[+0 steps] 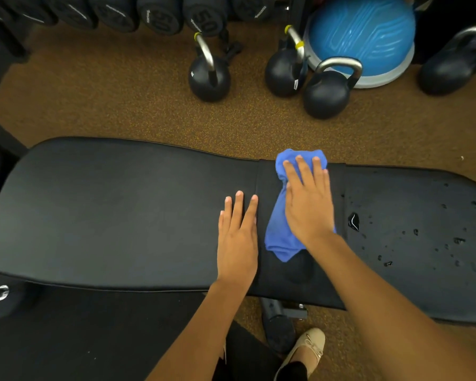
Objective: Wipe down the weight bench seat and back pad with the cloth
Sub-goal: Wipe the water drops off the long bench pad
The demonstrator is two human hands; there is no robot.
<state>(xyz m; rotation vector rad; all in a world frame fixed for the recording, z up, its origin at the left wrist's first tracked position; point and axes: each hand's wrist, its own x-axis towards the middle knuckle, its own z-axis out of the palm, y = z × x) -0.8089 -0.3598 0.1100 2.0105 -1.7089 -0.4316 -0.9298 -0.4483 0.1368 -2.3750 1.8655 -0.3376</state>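
A black padded weight bench runs across the view, its long back pad (107, 210) on the left and its seat (418, 243) on the right. Water drops dot the seat. A crumpled blue cloth (279, 232) lies over the narrow section between the two pads. My right hand (308, 202) presses flat on the cloth with straight fingers. My left hand (238, 240) rests flat on the back pad just left of the cloth, fingers straight, holding nothing.
Three black kettlebells (326, 93) stand on the speckled brown floor beyond the bench. A blue balance dome (366, 37) sits behind them, and a row of dumbbells (160, 17) lines the top. My shoe (305, 350) shows below the bench beside its frame (280, 314).
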